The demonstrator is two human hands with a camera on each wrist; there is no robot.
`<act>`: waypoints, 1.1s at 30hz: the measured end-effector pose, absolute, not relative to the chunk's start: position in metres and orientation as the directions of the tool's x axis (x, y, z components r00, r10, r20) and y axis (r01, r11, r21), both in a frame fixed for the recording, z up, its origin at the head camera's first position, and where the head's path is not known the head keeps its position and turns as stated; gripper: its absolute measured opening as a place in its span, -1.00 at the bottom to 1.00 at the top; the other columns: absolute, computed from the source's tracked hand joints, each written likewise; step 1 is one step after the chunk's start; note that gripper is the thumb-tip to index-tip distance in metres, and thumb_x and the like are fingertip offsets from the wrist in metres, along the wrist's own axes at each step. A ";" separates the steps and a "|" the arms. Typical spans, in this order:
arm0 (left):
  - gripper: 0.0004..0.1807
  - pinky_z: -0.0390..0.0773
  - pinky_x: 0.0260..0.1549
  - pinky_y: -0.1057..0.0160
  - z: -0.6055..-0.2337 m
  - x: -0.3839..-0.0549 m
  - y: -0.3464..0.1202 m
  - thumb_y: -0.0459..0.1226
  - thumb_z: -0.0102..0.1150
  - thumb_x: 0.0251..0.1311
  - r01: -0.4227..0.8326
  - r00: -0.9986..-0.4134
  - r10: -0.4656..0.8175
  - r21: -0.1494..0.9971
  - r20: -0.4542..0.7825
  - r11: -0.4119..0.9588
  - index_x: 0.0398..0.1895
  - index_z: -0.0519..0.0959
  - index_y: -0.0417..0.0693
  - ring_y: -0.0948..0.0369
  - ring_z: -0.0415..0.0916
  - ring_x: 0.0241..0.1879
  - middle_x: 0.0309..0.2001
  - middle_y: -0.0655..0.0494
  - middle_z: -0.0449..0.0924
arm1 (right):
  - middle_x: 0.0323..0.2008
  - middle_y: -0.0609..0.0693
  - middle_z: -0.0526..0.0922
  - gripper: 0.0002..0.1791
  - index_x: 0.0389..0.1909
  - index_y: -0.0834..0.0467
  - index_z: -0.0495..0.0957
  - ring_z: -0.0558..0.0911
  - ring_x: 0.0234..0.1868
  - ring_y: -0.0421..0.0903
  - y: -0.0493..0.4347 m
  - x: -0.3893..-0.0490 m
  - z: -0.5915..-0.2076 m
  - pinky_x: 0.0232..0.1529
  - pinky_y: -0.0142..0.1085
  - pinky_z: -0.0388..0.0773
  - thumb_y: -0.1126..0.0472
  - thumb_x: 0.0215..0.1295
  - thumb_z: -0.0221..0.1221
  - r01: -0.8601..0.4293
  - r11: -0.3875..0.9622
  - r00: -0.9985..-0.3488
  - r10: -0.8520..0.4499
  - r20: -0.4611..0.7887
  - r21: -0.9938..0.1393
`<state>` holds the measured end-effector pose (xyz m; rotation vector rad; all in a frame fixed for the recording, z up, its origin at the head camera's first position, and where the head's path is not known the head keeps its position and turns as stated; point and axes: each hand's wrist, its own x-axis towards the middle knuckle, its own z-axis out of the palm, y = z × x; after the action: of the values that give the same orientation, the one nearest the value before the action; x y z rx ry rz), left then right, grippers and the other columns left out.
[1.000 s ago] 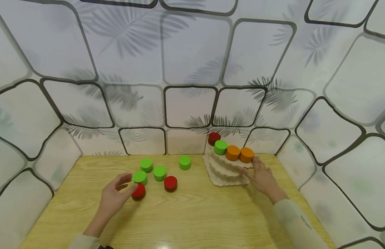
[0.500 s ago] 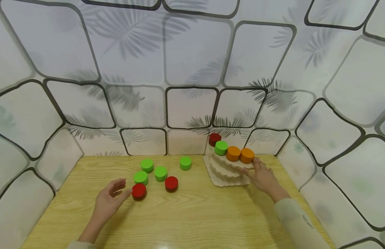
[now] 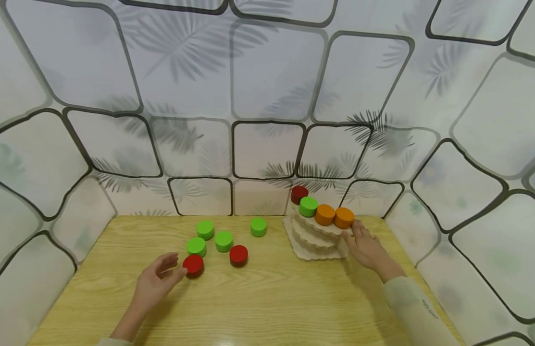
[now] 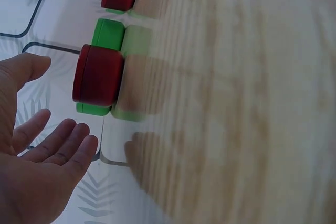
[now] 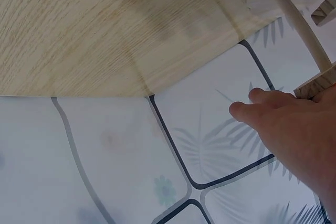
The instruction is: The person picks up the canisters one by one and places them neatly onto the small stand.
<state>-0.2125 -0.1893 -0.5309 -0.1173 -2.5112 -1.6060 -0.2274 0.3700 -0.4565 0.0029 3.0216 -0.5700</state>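
Observation:
My left hand [image 3: 155, 283] hovers above the table with relaxed, spread fingers, its thumb tip right at the nearest red round block [image 3: 193, 265]. In the left wrist view its palm faces this red block [image 4: 100, 74], and nothing lies between thumb and fingers. My right hand [image 3: 371, 247] is at the right edge of a wooden tiered stand [image 3: 312, 235] with scalloped layers, fingers extended along the top tier. The right wrist view shows the fingers against the stand's wooden edge [image 5: 317, 82]. On the top tier sit a dark red block [image 3: 299, 194], a green block [image 3: 308, 206] and two orange blocks [image 3: 325, 215].
Several green round blocks [image 3: 224, 241] stand loosely grouped beyond the left hand, with one green block [image 3: 258, 227] apart toward the stand. A second red block [image 3: 239, 256] lies nearby. Patterned walls [image 3: 267, 149] enclose the wood-grain table [image 3: 250, 307] at back and sides.
The left hand has drawn back left from the nearest red block, then come slightly toward it again. The right thumb has pulled back a little from the stand's tiers. The blocks keep their places.

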 end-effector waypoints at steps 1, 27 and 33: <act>-0.37 0.61 0.04 0.51 -0.531 -0.212 -0.189 -0.24 0.48 0.29 0.149 -0.985 -0.016 0.895 0.172 0.420 0.35 0.53 -0.32 0.56 0.55 0.04 0.23 -0.30 0.65 | 0.64 0.51 -0.23 -0.01 0.63 0.50 -0.25 -0.11 0.63 0.50 0.370 -0.228 -0.457 0.50 0.54 -0.18 -0.32 0.70 -0.42 0.015 0.930 -0.998 -0.012 -0.069 -0.368; -0.32 0.70 0.02 0.33 -0.537 -0.219 -0.177 -0.22 0.55 0.22 0.160 -0.986 0.024 0.885 0.167 0.437 0.35 0.53 -0.31 0.23 0.71 0.06 0.15 -0.26 0.71 | 0.65 0.48 -0.27 0.01 0.64 0.46 -0.31 -0.12 0.63 0.50 0.372 -0.228 -0.463 0.49 0.55 -0.18 -0.36 0.68 -0.49 0.013 0.932 -0.998 -0.013 -0.068 -0.363; -0.27 0.71 0.04 0.28 -0.537 -0.221 -0.177 -0.19 0.56 0.20 0.144 -0.989 0.043 0.880 0.140 0.453 0.38 0.51 -0.31 -0.05 0.69 0.14 0.17 -0.25 0.70 | 0.65 0.48 -0.27 0.01 0.64 0.46 -0.31 -0.12 0.63 0.50 0.372 -0.228 -0.462 0.50 0.54 -0.17 -0.36 0.68 -0.49 0.016 0.932 -0.997 -0.011 -0.074 -0.361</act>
<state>-0.2213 -0.1772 -0.5365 -0.1669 -2.5934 -1.5857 -0.2279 0.3724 -0.4623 0.0040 3.0144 -0.5641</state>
